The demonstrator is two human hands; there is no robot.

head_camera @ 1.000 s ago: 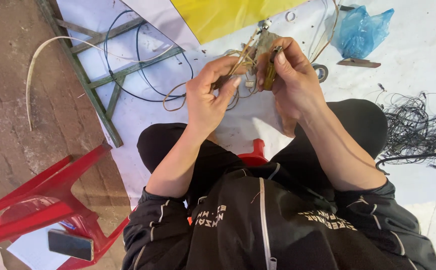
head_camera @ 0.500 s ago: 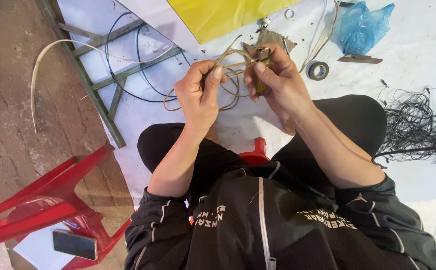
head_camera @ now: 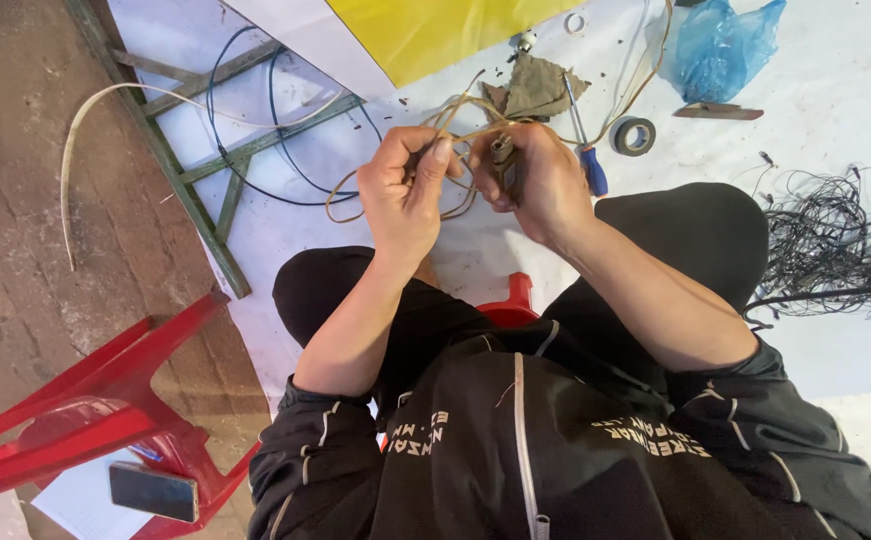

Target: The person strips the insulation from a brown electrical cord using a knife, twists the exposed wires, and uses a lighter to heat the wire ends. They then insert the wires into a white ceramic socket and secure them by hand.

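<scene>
We had our left hand point(head_camera: 407, 190) clenched around a bundle of tan wire point(head_camera: 455, 125), the loops spilling out above and below our fingers point(head_camera: 435, 160). Our right hand point(head_camera: 540, 180) gripped a small tool point(head_camera: 502, 160) just beside the left fingertips. Past the right fingers lay a blue-handled screwdriver point(head_camera: 589, 165), a tape roll point(head_camera: 635, 135) and a brown rag point(head_camera: 538, 87).
</scene>
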